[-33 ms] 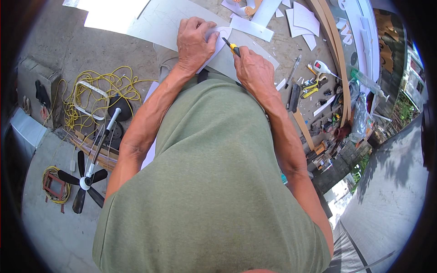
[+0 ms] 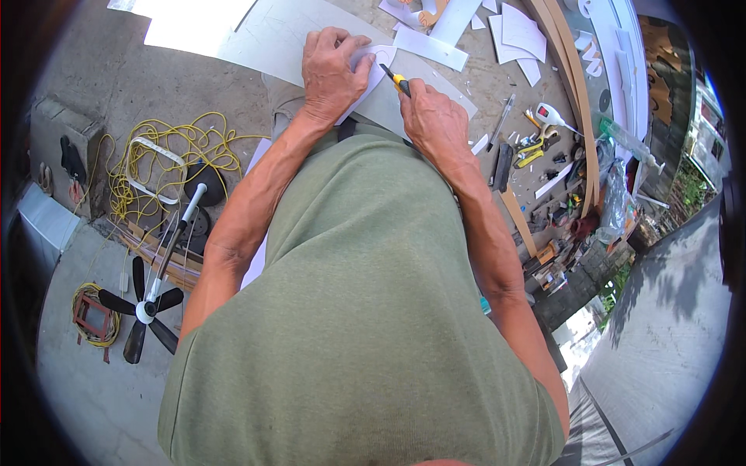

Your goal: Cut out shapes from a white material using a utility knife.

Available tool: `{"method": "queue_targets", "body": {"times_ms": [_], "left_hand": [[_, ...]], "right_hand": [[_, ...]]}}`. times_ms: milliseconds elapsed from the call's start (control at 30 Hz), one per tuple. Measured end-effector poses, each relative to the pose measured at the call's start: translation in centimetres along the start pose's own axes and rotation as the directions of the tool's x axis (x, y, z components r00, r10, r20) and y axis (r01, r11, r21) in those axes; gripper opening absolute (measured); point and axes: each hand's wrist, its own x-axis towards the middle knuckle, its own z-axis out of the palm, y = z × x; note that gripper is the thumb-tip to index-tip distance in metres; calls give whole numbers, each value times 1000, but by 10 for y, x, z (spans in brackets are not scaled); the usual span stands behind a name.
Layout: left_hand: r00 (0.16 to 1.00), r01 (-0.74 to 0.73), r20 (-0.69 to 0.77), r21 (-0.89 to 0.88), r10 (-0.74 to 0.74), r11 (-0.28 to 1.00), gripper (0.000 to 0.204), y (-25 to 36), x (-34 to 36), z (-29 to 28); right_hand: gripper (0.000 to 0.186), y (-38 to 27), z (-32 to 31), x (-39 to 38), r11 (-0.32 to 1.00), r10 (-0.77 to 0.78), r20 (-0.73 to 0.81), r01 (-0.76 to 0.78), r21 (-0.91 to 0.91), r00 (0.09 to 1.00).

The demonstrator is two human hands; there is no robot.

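My right hand (image 2: 437, 120) is closed around a yellow and black utility knife (image 2: 399, 81). The blade tip points up and left and meets a narrow white sheet piece (image 2: 383, 57) with a curved line on it. My left hand (image 2: 330, 78) presses that piece down with bent fingers and thumb, close to the blade. Part of the piece is hidden beneath that hand. Under both lies a large grey board (image 2: 272, 39), its near edge against my lap.
White offcuts (image 2: 519, 35) are scattered at the far right. A white glue gun (image 2: 549, 115), yellow-handled pliers (image 2: 531, 151) and a curved brown strip (image 2: 579, 85) lie to the right. On the left are a tangled yellow cord (image 2: 132, 175) and a black-bladed fan (image 2: 144, 312).
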Motion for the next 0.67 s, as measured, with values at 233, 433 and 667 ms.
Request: {"method": "queue_targets", "body": {"times_ms": [233,433,667], "left_hand": [[998,-37,59,4,37,999,23,-6,-2,4],[994,-18,108,38,13,999,21,-5,0,1],[979,11,201,43,-19,999,22,-7,6,-2]], "right_hand": [[26,-3,1,3,1000,13,13,-12,-25,1000],[23,-6,2,3,997,25,19,-24,-67,1000],[18,-18,1,8,987,75,132,-54,-153,988]]}}
